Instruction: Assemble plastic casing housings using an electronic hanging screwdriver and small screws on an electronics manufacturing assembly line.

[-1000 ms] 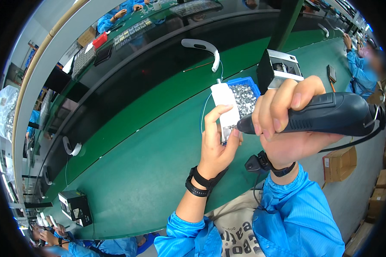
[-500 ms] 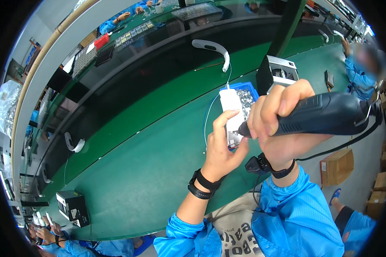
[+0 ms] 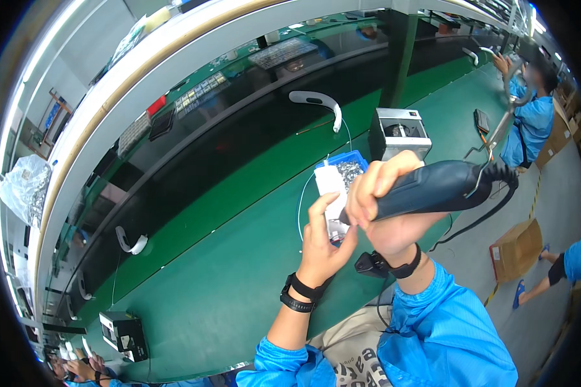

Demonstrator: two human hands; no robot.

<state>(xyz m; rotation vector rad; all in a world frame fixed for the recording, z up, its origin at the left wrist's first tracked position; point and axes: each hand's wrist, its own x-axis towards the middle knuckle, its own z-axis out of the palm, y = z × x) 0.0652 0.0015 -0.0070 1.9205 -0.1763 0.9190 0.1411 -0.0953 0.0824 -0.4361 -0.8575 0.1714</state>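
Note:
My left hand [image 3: 317, 248] grips a white elongated plastic housing [image 3: 328, 182] between thumb and fingers, holding it tilted above the green bench. In my right hand [image 3: 384, 190] is a black electric screwdriver [image 3: 429, 188] with a coiled cord, its fingers wrapped round the front of the body. The screwdriver's nose points at the lower end of the housing, close to my left thumb. My right fingers hide the tip, so I cannot tell whether it touches a screw. Just behind the housing stands a blue tray [image 3: 354, 157] of small shiny metal parts [image 3: 350, 169].
A black-and-silver box-shaped device [image 3: 400, 134] stands beyond the tray. On the dark belt lies a white curved device [image 3: 326, 105] with a thin wire. A similar box [image 3: 124, 335] is at the left. A co-worker [image 3: 529, 116] sits at the right; a cardboard box [image 3: 516, 250] lies on the floor.
The whole view has shifted, with the bench and tray now lower in the picture. Both hands keep the same holds, the screwdriver still at the housing's lower end.

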